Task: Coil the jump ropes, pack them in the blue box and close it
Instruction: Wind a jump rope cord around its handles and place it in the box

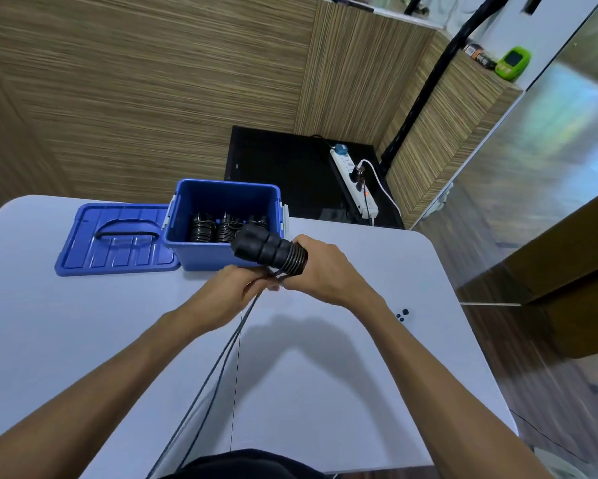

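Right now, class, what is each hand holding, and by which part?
The right hand grips the black jump rope handles at their cord-wrapped end; the left hand pinches the thin black cord just below them.

The rope strands [218,368] run off the bottom edge; coiled ropes in the blue box [201,257] sit half-hidden behind its front wall

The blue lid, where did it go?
In the head view, the blue lid lies flat on the white table, left of the open blue box and touching it.
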Available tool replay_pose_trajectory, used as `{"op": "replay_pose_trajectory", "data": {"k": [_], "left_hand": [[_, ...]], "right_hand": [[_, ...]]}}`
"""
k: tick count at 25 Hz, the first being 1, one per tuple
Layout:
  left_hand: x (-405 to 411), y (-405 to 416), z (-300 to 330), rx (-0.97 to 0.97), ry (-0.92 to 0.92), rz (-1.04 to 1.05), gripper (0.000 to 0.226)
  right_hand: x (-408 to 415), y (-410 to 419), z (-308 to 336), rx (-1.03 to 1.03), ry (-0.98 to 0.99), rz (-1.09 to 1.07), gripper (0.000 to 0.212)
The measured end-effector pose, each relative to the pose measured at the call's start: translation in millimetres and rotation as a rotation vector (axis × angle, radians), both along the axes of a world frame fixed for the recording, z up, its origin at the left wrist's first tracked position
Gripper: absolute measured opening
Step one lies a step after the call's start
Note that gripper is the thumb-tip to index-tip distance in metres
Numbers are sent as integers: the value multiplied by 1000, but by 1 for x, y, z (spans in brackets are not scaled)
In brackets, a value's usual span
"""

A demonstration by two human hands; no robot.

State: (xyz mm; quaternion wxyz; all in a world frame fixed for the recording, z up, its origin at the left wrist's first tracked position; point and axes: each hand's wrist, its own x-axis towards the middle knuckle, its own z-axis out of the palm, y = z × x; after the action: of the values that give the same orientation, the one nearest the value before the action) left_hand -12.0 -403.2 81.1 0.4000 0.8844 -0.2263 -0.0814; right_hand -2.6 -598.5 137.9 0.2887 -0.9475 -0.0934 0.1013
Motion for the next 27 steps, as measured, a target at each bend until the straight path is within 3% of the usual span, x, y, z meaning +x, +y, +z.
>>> {"op": "replay_pose_trajectory", "data": {"k": [2, 4, 6, 12, 15, 19, 23, 25, 27], "left_hand": [[6, 3, -4, 112, -56, -48, 28], [11, 9, 2, 95, -1, -35, 15], [18, 12, 15, 101, 55, -100, 22], [57, 8, 57, 730, -273, -345, 10], [52, -4, 89, 923, -402, -454, 8], [21, -25, 99, 1033, -529, -321, 9], [-11, -40, 76, 804, -487, 14, 14], [-23, -45, 60, 481, -400, 189, 17], [-35, -49, 46, 33, -227, 364, 17]], "right_hand": [[-4, -2, 3, 65, -21, 53, 38], [-10, 1, 6, 54, -57, 137, 43], [-20, 3, 7, 10, -67, 207, 47], [-38, 12, -4, -210, -171, 362, 45], [-35, 15, -11, -362, -198, 321, 39], [-22, 10, -17, -405, -148, 128, 38], [-9, 6, -14, -378, -197, -31, 52], [-3, 5, -10, -330, -190, -103, 56], [-1, 6, -7, -299, -186, -150, 53]]}}
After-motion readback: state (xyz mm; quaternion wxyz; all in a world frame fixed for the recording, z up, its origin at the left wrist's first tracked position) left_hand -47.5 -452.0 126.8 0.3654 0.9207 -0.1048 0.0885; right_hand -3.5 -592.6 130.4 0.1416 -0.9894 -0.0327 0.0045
